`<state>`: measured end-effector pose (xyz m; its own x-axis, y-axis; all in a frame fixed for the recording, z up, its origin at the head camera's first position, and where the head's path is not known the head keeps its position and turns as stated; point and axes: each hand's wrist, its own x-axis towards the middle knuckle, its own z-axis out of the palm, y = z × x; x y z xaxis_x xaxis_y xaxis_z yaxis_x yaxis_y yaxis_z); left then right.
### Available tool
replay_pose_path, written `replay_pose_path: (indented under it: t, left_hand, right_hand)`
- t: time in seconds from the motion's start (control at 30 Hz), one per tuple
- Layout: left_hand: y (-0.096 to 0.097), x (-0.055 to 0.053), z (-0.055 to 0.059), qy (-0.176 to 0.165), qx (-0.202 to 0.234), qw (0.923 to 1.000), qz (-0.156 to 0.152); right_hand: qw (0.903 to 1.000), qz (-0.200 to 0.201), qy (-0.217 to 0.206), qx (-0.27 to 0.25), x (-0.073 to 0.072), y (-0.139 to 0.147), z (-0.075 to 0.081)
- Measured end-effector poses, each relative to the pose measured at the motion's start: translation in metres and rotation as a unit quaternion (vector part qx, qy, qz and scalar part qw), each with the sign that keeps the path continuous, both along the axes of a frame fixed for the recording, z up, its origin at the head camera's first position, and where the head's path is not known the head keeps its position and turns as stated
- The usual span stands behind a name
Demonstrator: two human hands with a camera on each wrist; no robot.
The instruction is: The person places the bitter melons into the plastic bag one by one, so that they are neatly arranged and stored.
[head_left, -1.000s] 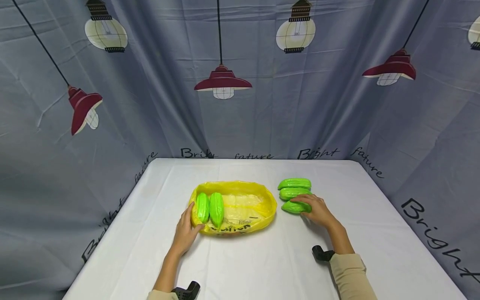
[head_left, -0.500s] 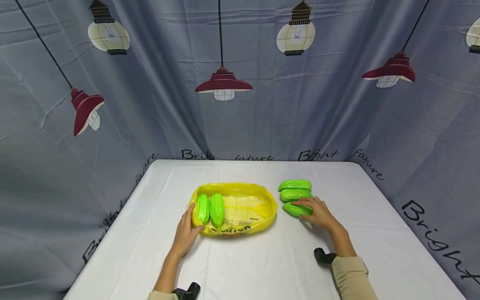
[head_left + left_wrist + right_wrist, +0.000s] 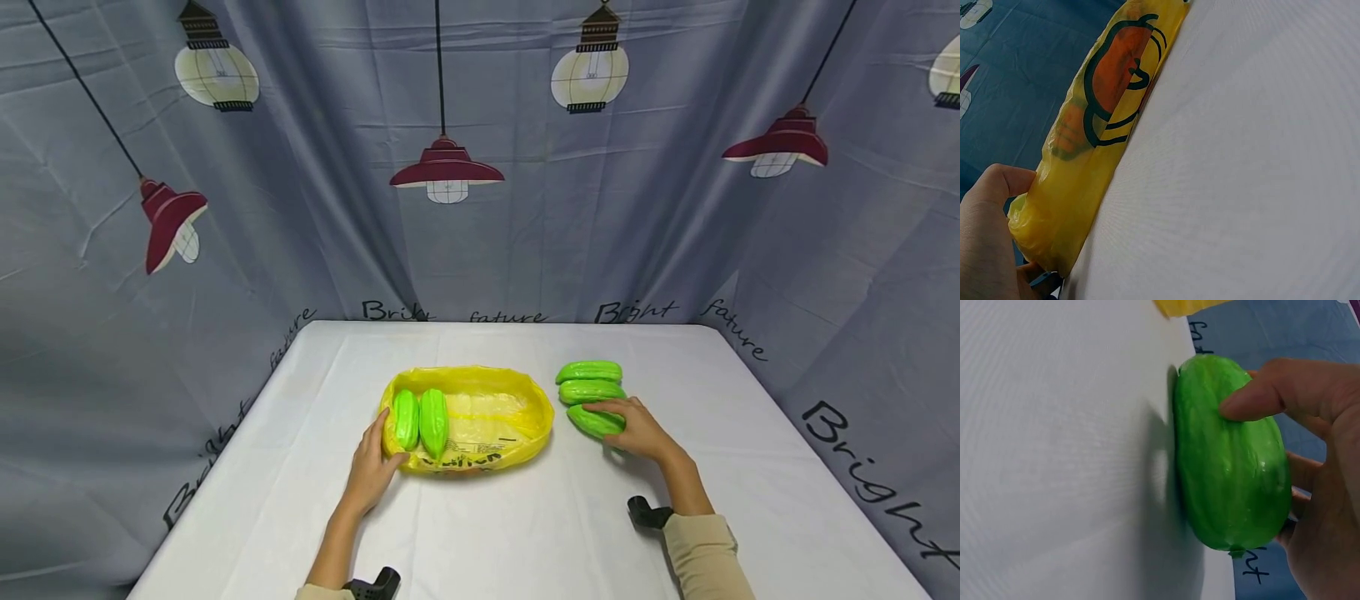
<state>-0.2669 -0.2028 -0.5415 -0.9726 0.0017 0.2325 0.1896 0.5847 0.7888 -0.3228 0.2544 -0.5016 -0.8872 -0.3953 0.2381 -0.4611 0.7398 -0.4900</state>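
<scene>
A yellow plastic bag (image 3: 517,446), opened into an oval with rolled edges, lies on the table. My left hand (image 3: 370,467) grips its left end; in the left wrist view the bent thumb (image 3: 1013,180) lies on the bag's wall. Inside that end, two green ridged gourds (image 3: 433,423) stand side by side. To the right, my right hand (image 3: 637,429) holds another green gourd (image 3: 1229,462), with the thumb (image 3: 1254,400) on one side and fingers behind, partly hidden. Behind it lie two more such gourds (image 3: 588,382) in a row.
A white cloth (image 3: 495,533) covers the table. Grey-blue curtains (image 3: 495,250) with printed lamps hang at the back and sides. Black wrist mounts (image 3: 648,512) sit on both forearms.
The gourd in my right hand has shifted slightly to the right and towards me, and its angle has changed a little. The left hand and the bag stay put.
</scene>
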Motion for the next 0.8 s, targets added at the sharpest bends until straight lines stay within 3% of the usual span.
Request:
replay_pose_path:
  t: [0.27, 0.57, 0.8]
  left_hand:
    - [0.0, 0.001, 0.001, 0.003, 0.003, 1.0, -0.003]
    - [0.0, 0.0, 0.0, 0.006, -0.001, 1.0, -0.002]
    - [0.001, 0.001, 0.001, 0.0, 0.001, 1.0, -0.003]
  right_hand:
    - [0.9994, -0.011, -0.032, 0.0, 0.012, -0.001, 0.005]
    - [0.9984, 0.036, 0.002, -0.044, 0.026, -0.01, 0.009]
    - [0.9934, 0.077, -0.011, -0.084, 0.034, -0.021, 0.02]
